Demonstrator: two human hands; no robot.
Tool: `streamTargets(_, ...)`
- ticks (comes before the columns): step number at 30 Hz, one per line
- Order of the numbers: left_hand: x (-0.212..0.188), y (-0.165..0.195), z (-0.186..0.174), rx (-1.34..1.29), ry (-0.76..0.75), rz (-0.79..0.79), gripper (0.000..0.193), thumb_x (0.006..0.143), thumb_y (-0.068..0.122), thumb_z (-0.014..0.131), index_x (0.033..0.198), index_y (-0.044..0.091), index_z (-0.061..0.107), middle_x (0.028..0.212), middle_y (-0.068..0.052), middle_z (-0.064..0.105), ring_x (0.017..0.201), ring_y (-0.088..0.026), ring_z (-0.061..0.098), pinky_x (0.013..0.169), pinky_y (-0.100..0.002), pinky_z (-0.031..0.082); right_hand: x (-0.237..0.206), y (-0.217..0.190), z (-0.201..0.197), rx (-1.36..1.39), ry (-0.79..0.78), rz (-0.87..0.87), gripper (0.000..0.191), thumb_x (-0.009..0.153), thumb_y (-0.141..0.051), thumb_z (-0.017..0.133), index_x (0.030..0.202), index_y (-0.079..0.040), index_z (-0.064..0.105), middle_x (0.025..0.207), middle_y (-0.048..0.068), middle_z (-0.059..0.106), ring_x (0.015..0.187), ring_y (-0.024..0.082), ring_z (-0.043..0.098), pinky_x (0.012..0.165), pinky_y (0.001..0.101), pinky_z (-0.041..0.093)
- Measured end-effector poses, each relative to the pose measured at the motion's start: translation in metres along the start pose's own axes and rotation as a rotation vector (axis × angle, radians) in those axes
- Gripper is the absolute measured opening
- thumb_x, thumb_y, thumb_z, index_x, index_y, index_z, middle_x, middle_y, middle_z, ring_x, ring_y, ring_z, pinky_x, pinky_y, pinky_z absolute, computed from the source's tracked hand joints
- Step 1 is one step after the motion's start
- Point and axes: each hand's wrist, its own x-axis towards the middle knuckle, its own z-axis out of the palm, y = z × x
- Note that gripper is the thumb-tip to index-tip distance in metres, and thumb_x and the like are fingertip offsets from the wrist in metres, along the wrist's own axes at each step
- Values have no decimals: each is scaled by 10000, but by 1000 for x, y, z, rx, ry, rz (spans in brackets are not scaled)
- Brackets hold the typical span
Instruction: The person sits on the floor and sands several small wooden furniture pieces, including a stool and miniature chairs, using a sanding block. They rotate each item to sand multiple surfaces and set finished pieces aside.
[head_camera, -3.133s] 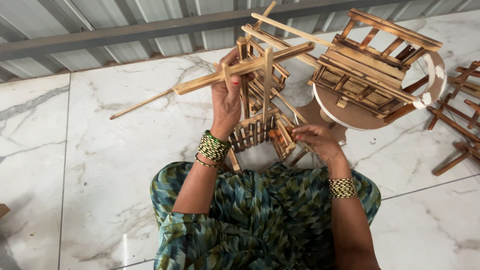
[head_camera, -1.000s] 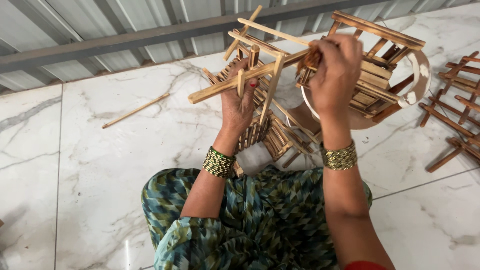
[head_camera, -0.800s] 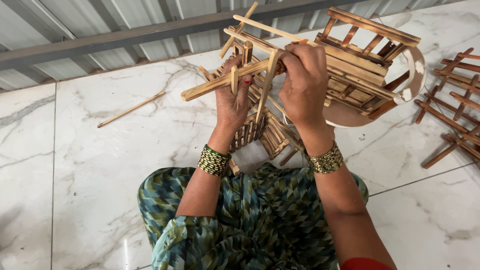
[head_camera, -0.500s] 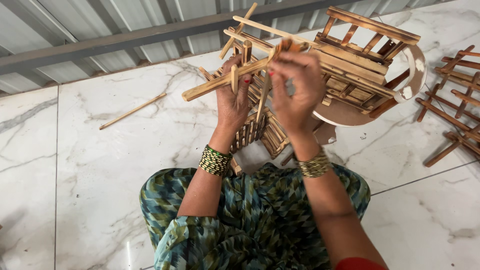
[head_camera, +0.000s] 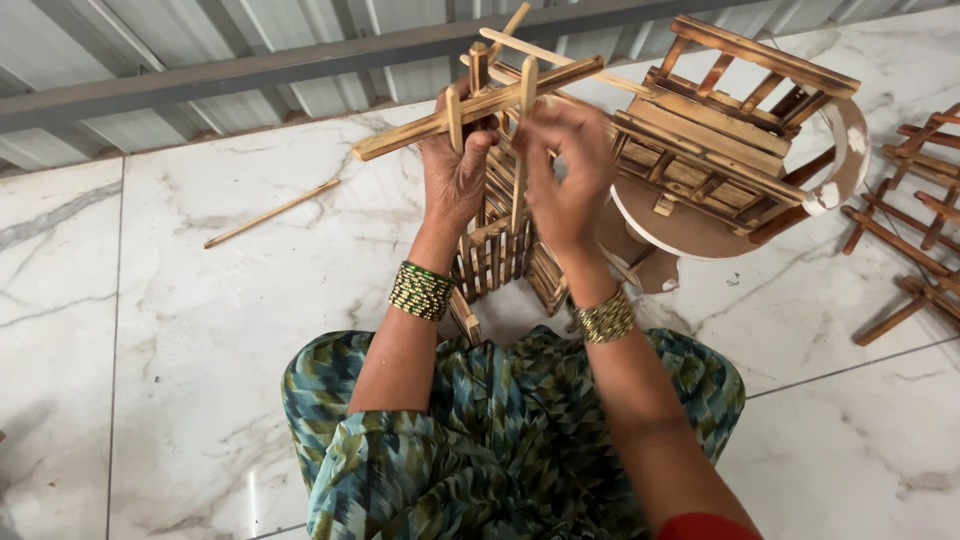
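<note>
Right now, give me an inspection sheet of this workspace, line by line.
Surface: white marble floor, grey-veined.
Job's things: slatted wooden frame upright before the lap; long stick across its top.
Clutter: loose stick on floor; finished wooden crate on a round board; wooden lattice pieces at right.
Hands: left hand grips the frame top; right hand pinches a slat.
Cables: nothing seen.
Surroundings: corrugated metal wall.

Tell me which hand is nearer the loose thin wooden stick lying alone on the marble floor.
Left. The left hand is closer to the loose thin wooden stick; the right hand is beyond it, farther away.
</note>
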Motion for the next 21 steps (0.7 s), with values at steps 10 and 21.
streamTargets(10, 3, -5, -11, -135, -24, -121, 884, 1019, 731, 377, 1478, -15, 487, 1057, -79, 632, 934, -150, 602, 880, -319, 544, -52, -13, 1, 3, -72, 286, 124, 952, 91, 654, 1009, -19, 659, 1009, 86, 633, 900, 183, 661, 721, 294, 564)
streamTargets(21, -11, 4, -6, -7, -35, -55, 722, 1138, 553, 297, 1518, -46, 434, 1434, -125, 592, 1338, -196, 553, 1169, -340, 438, 45, -61, 15, 108, 9, -2, 216, 979, 104, 685, 1162, -10, 692, 1158, 109, 679, 1020, 216, 731, 848, 290, 636)
